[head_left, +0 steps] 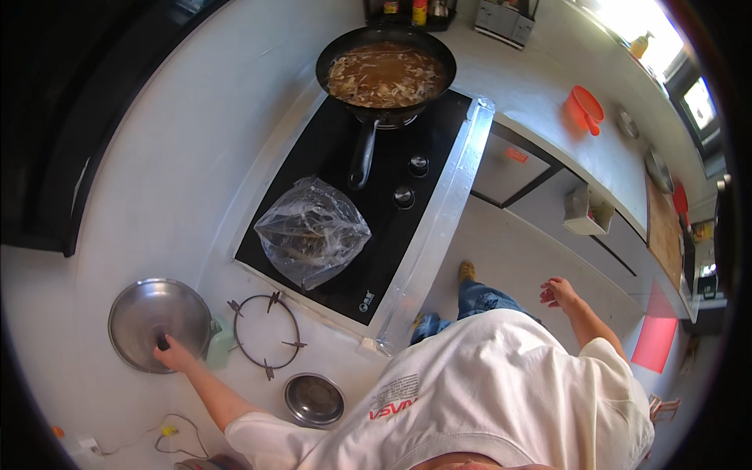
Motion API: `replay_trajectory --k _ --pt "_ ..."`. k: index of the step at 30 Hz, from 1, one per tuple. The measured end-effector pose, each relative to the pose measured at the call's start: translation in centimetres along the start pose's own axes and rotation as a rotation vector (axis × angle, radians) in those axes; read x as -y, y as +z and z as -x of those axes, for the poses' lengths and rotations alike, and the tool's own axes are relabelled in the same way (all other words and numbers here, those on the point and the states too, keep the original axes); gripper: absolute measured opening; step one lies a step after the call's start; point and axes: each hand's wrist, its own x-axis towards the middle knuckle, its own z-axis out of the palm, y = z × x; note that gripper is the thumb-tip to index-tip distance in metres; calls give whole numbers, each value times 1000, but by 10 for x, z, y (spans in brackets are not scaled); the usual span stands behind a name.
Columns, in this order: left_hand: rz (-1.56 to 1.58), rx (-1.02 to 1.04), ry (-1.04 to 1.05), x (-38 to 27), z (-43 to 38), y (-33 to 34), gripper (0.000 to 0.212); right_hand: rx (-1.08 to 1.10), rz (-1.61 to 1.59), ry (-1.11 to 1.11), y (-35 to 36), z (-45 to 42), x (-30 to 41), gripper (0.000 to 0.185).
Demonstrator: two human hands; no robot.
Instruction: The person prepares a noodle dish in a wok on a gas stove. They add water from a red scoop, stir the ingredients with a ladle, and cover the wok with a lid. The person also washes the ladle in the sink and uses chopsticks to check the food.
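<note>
My left hand grips the black knob of a round stainless steel lid at the far left. The lid leans or stands against the wall side of the counter; its exact support is hidden. Off to my right, above the floor, my right hand holds nothing, its fingers loosely bent and apart. A black wok sits on the far burner of the black glass gas hob. Brown broth with pale strips of food fills much of it, and its handle points towards me.
A clear plastic bag covers the near burner. Beside the hob lie a wire pan support ring, a pale green container and a steel bowl. An orange-red ladle-like scoop rests on the right counter. A white bin hangs from the cabinet front.
</note>
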Motion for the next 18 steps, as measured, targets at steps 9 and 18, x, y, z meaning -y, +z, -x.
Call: replay_trajectory --k 9,18 --pt "219 -225 92 8 -16 -12 50 83 45 7 12 -18 20 20" --pt "858 -91 240 -16 29 -65 46 51 -273 -124 -21 -100 70 19"
